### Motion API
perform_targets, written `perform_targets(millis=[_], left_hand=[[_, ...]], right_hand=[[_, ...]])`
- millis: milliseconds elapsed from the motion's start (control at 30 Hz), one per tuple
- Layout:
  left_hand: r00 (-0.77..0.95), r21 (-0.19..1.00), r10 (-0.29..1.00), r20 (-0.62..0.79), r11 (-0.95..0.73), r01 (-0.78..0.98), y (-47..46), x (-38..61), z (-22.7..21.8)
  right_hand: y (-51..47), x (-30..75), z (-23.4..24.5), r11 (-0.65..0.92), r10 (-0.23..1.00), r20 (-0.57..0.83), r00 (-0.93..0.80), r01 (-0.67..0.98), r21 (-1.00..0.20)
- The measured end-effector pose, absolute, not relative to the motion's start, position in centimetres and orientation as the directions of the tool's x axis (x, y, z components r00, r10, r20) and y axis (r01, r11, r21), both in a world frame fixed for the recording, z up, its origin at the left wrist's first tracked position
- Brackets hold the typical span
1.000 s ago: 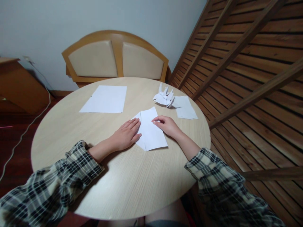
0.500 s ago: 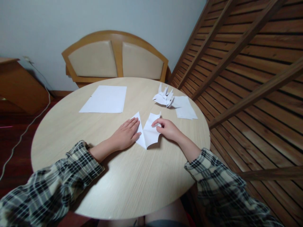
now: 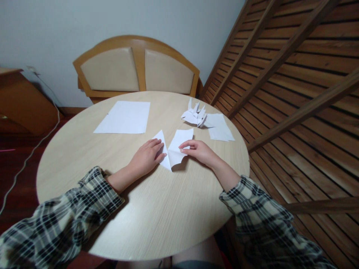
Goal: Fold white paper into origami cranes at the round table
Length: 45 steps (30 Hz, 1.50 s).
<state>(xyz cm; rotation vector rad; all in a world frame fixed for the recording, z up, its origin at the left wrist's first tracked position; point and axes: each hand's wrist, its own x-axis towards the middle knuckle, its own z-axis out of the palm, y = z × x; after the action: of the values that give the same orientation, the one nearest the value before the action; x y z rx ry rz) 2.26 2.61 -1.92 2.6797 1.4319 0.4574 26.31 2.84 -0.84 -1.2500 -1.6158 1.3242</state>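
Note:
A partly folded sheet of white paper (image 3: pixel 175 154) lies in the middle of the table, its right flap lifted and curved. My left hand (image 3: pixel 150 154) rests on the paper's left triangular part, fingers stretched out and pressing it down. With thumb and fingers, my right hand (image 3: pixel 198 152) pinches the right edge of the raised flap. A crease runs down between the two halves to a point at the near end.
White folded paper figures (image 3: pixel 193 115) stand at the back right, beside small white sheets (image 3: pixel 221 129). A stack of larger white paper (image 3: pixel 125 117) lies back left on the round wooden table (image 3: pixel 157 224). Behind it is a padded chair-like backrest (image 3: pixel 140 67); wooden slats (image 3: pixel 294 82) rise at right.
The folded paper has shifted slightly away and to the left, and its right flap is more spread out. My right thumb and fingers have closed on the flap; my left hand has slid slightly left.

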Motion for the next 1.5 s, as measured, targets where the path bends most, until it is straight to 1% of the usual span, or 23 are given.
perform_targets(millis=[100,200,333,433,567,700,800,933,1033,1100,1300,1400,1500], left_hand=[[0.539,0.188,0.82,0.193,-0.57,0.8,2.7,2.2,-2.4],[0.565,0.157,0.817,0.113,-0.576,0.802,2.7,2.1,-2.7],[0.567,0.12,0.822,0.05,-0.569,0.814,2.5,2.0,-2.8],[0.559,0.109,0.828,0.051,-0.561,0.821,2.4,2.0,-2.8],[0.555,0.103,0.83,0.055,-0.557,0.824,2.6,2.0,-2.9],[0.552,0.108,0.83,0.078,-0.557,0.823,2.8,1.9,-3.0],[0.553,0.134,0.825,0.117,-0.565,0.814,2.7,1.9,-2.7],[0.539,0.152,0.818,0.199,-0.569,0.808,2.6,2.0,-2.0],[0.532,0.153,0.814,0.233,-0.57,0.807,2.8,2.1,-2.0],[0.54,0.146,0.812,0.223,-0.575,0.805,2.9,2.0,-2.3],[0.544,0.121,0.832,0.104,-0.554,0.824,2.8,1.8,-2.9],[0.538,0.109,0.838,0.091,-0.545,0.831,2.7,1.9,-2.9],[0.535,0.101,0.84,0.083,-0.542,0.834,2.8,1.9,-2.9]], right_hand=[[2.9,26.4,-1.0,0.11,0.959,0.004,-0.285,0.356,-0.928],[3.0,26.5,-1.4,0.183,0.961,0.053,-0.273,0.476,-0.86],[2.9,26.5,-1.7,0.233,0.953,0.074,-0.294,0.552,-0.801],[2.8,26.6,-1.4,0.24,0.94,0.053,-0.338,0.542,-0.805],[2.7,26.9,-1.0,0.249,0.917,0.047,-0.396,0.476,-0.844],[2.8,27.0,-0.9,0.246,0.924,0.083,-0.374,0.415,-0.876],[2.9,26.9,-1.0,0.23,0.931,0.1,-0.35,0.351,-0.908],[2.8,26.7,-1.0,0.179,0.936,0.053,-0.348,0.342,-0.922],[2.8,26.7,-1.0,0.141,0.934,0.01,-0.357,0.343,-0.929],[2.8,26.7,-1.1,0.148,0.936,0.011,-0.353,0.363,-0.92],[3.0,26.8,-1.3,0.213,0.929,0.04,-0.368,0.444,-0.87],[2.9,26.9,-1.1,0.233,0.918,0.031,-0.396,0.475,-0.849],[2.7,27.0,-0.8,0.211,0.908,0.001,-0.419,0.456,-0.865]])
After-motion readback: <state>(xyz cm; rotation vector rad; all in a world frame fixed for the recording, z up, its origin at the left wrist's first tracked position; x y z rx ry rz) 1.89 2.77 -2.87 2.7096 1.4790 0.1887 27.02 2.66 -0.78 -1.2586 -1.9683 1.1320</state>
